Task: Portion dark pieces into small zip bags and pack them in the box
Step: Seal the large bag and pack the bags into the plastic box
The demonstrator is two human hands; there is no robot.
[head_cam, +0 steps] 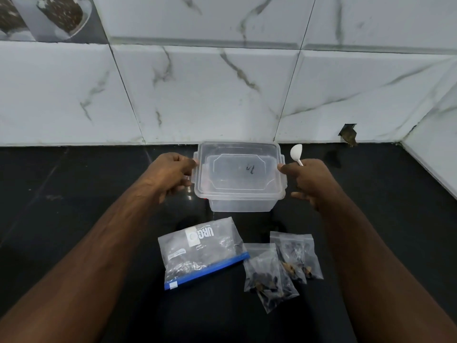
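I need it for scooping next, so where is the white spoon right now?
In the head view, the white spoon is held in the right hand, its bowl sticking up beside the right edge of the clear plastic box, near the tiled wall.

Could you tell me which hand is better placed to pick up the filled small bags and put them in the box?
Left, probably. The left hand only holds the box's edge, while the right hand also grips a white spoon. The small bags lie nearer the right arm, though.
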